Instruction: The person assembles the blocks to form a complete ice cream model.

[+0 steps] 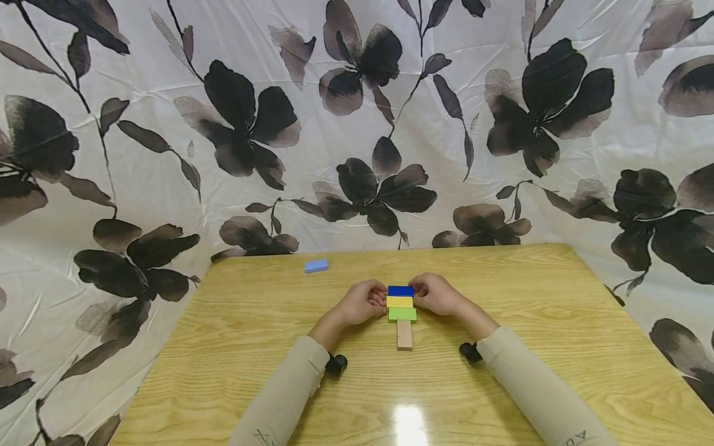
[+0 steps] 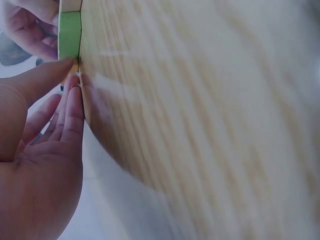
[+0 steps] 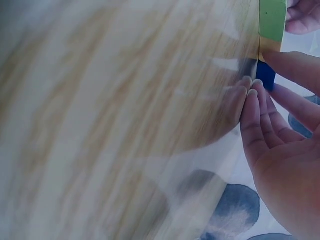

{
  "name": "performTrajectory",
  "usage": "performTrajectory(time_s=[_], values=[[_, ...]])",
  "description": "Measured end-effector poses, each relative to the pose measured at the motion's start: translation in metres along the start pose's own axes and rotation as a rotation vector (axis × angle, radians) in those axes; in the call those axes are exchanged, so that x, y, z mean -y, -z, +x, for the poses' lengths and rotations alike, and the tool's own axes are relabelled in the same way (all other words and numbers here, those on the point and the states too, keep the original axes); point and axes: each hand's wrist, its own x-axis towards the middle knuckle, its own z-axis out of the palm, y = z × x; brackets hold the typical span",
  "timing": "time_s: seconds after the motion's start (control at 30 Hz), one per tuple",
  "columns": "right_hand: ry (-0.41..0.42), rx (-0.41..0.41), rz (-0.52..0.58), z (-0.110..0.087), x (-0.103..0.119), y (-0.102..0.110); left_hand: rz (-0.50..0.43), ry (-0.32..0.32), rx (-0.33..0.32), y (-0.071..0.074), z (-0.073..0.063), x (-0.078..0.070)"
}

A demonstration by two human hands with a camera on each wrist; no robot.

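Blue (image 1: 400, 290), yellow (image 1: 400, 301) and green (image 1: 402, 314) blocks lie crosswise against one another on the table. From the green one's near side a bare wooden block (image 1: 404, 335) runs lengthwise toward me. At the row's left end is my left hand (image 1: 362, 302); its thumb reaches the yellow block beside the green block (image 2: 69, 35) in the left wrist view. My right hand (image 1: 439, 293) is at the opposite end. The right wrist view has its thumb on the yellow block and its index finger by the blue block (image 3: 266, 75). Its other fingertips rest on the tabletop.
A light blue block (image 1: 316, 266) lies apart near the table's back edge, left of the row. The wood-grain table (image 1: 234, 347) meets a floral cloth (image 1: 368, 124) behind it. Each wrist wears a small black camera (image 1: 336, 364).
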Motion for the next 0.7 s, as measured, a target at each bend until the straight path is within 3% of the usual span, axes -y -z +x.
performTrajectory(time_s=[0.7], values=[[-0.037, 0.036, 0.022, -0.0015, 0.0002, -0.0008, -0.004, -0.004, 0.014, 0.0, -0.001, -0.0005]])
